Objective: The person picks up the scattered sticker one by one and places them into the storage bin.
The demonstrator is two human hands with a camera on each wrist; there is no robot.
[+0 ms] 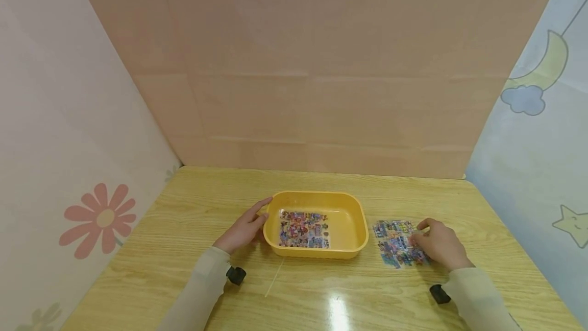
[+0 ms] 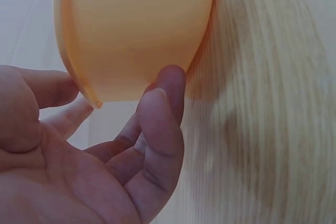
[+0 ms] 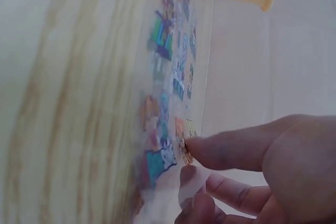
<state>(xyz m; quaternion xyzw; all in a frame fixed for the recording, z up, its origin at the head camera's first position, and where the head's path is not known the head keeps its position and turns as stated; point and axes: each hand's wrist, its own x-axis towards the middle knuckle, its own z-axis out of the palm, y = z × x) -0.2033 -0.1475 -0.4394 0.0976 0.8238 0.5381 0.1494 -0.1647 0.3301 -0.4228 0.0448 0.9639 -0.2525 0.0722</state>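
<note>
A yellow plastic tray (image 1: pixel 349 253) stands mid-table, with a clear sheet of colourful cartoon stickers (image 1: pixel 303 230) lying in its left part. My left hand (image 1: pixel 243 229) holds the tray's left end. In the left wrist view, one digit meets the rim and other fingers (image 2: pixel 157 116) curl against the side wall near the base. To the right of the tray, a second sticker sheet (image 1: pixel 395 244) lies on the table. My right hand (image 1: pixel 438 243) pinches its right edge between thumb (image 3: pixel 226 148) and fingers, and the clear margin lifts there in the right wrist view.
The pale wood-grain table (image 1: pixel 193 203) carries all of this. A thin pale strip (image 1: pixel 274 277) lies in front of the tray. A plain pinkish panel (image 1: pixel 312 75) closes off the back, and printed walls flank both sides. A dark band piece (image 1: pixel 236 275) sits at the left wrist.
</note>
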